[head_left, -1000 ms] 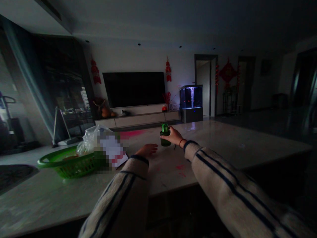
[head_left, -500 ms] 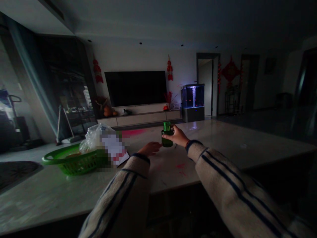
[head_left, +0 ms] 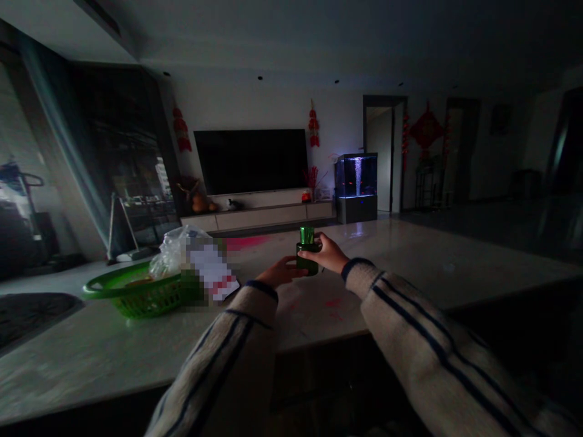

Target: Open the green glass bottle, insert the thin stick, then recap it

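A small dark green jar (head_left: 307,254) with a shiny green top stands on the pale stone counter (head_left: 410,267) in a dim room. My right hand (head_left: 328,254) is wrapped round the jar from the right. My left hand (head_left: 281,272) reaches in from the left, its fingers curled against the jar's lower side. Both arms wear a cream sweater with dark stripes.
A green plastic basket (head_left: 132,294) holding a clear plastic bag (head_left: 175,252) and a blurred white pack sits on the counter to the left. Red marks stain the counter near the hands. Beyond are a television (head_left: 251,160), a lit fish tank (head_left: 356,176) and a doorway.
My left hand has moved right from flat on the counter up to the jar. My right hand has drawn the jar slightly nearer.
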{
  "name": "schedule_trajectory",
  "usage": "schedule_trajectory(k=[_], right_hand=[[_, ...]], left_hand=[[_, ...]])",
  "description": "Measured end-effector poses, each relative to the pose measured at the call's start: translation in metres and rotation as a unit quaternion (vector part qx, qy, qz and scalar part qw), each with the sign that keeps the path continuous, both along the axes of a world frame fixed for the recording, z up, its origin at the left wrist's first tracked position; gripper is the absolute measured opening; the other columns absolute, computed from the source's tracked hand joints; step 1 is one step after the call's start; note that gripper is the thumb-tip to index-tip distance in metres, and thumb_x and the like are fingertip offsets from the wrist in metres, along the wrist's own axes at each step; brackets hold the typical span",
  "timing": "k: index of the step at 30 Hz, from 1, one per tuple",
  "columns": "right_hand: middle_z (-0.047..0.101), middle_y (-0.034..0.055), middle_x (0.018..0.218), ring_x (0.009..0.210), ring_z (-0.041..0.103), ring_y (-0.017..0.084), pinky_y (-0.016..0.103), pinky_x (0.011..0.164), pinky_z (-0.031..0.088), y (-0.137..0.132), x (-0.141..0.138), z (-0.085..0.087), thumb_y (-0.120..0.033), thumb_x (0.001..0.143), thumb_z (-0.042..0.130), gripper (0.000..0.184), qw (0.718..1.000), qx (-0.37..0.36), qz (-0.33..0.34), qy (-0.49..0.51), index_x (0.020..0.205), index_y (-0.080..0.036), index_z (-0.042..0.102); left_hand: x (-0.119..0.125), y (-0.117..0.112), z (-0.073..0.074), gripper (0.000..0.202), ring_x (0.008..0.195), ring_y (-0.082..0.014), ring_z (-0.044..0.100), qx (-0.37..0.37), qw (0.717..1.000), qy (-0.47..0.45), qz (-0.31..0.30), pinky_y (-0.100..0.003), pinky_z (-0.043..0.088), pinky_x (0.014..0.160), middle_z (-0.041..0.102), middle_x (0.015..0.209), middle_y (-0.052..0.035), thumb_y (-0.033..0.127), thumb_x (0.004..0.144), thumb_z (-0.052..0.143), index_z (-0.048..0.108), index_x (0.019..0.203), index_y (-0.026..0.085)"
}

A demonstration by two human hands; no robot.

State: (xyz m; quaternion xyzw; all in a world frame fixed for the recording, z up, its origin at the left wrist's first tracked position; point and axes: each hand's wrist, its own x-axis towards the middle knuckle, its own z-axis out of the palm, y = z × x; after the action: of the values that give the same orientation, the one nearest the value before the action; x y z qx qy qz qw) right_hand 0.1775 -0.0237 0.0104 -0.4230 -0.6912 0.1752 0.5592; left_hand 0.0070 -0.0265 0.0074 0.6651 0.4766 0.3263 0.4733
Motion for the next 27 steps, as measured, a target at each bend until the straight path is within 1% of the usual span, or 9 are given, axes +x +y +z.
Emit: schedule_trajectory(k=[5,8,13,17,21,24,27], right_hand=[[0.061,0.0047,0.090,0.080,0.059,0.014,0.030,0.073,0.046,-0.003,-0.002,-0.002,-0.042,0.052,0.074,0.054,0.998,-0.031,0.043,0.036,0.094,-0.018,0.048],[0.061,0.0050,0.088,0.077,0.059,0.014,0.029,0.071,0.047,-0.008,-0.005,0.000,-0.040,0.054,0.073,0.052,0.995,-0.054,0.064,0.062,0.093,-0.017,0.048],[0.060,0.0052,0.086,0.076,0.059,0.014,0.030,0.071,0.047,-0.014,-0.008,0.004,-0.039,0.054,0.073,0.050,0.992,-0.077,0.064,0.077,0.092,-0.016,0.050],[0.061,0.0050,0.086,0.078,0.059,0.015,0.030,0.073,0.047,-0.012,-0.011,0.001,-0.041,0.054,0.073,0.051,0.992,-0.077,0.063,0.073,0.092,-0.016,0.050],[0.061,0.0049,0.088,0.081,0.059,0.015,0.031,0.075,0.046,-0.010,-0.014,-0.002,-0.042,0.052,0.073,0.053,0.993,-0.072,0.062,0.069,0.092,-0.016,0.051],[0.060,0.0045,0.088,0.081,0.059,0.016,0.030,0.075,0.046,-0.011,-0.016,-0.003,-0.043,0.051,0.073,0.053,0.994,-0.067,0.055,0.068,0.091,-0.016,0.051],[0.060,0.0042,0.087,0.081,0.059,0.016,0.030,0.075,0.045,-0.011,-0.018,-0.003,-0.044,0.051,0.073,0.052,0.994,-0.067,0.048,0.067,0.091,-0.017,0.051]], left_hand=[[-0.001,0.006,-0.004,0.075,0.104,-0.0225,0.052,0.019,1.000,-0.018,-0.012,-0.030,0.039,0.076,0.056,0.117,-0.0105,0.037,0.050,0.078,0.045,0.116,0.021],[-0.001,0.009,-0.007,0.075,0.097,-0.0211,0.056,0.031,0.999,-0.020,-0.004,-0.028,0.041,0.072,0.058,0.112,-0.0106,0.041,0.047,0.078,0.047,0.112,0.019],[0.002,0.008,-0.013,0.074,0.085,-0.0178,0.059,0.051,0.998,-0.016,0.017,-0.026,0.044,0.065,0.059,0.103,-0.0085,0.044,0.045,0.078,0.048,0.107,0.018],[0.008,0.004,-0.014,0.079,0.077,-0.0173,0.060,0.069,0.996,-0.041,0.042,-0.028,0.048,0.062,0.059,0.097,-0.0083,0.042,0.046,0.078,0.044,0.112,0.018],[0.015,0.001,-0.013,0.082,0.080,-0.0186,0.061,0.122,0.986,-0.095,0.060,-0.033,0.051,0.071,0.061,0.093,-0.0076,0.031,0.045,0.081,0.042,0.115,0.018],[0.019,-0.003,-0.011,0.083,0.087,-0.0193,0.060,0.169,0.976,-0.115,0.069,-0.036,0.049,0.079,0.061,0.098,-0.0080,0.025,0.045,0.081,0.040,0.117,0.017],[0.020,-0.007,-0.009,0.085,0.093,-0.0198,0.058,0.204,0.970,-0.114,0.063,-0.038,0.046,0.084,0.059,0.104,-0.0097,0.022,0.044,0.080,0.038,0.118,0.015]])
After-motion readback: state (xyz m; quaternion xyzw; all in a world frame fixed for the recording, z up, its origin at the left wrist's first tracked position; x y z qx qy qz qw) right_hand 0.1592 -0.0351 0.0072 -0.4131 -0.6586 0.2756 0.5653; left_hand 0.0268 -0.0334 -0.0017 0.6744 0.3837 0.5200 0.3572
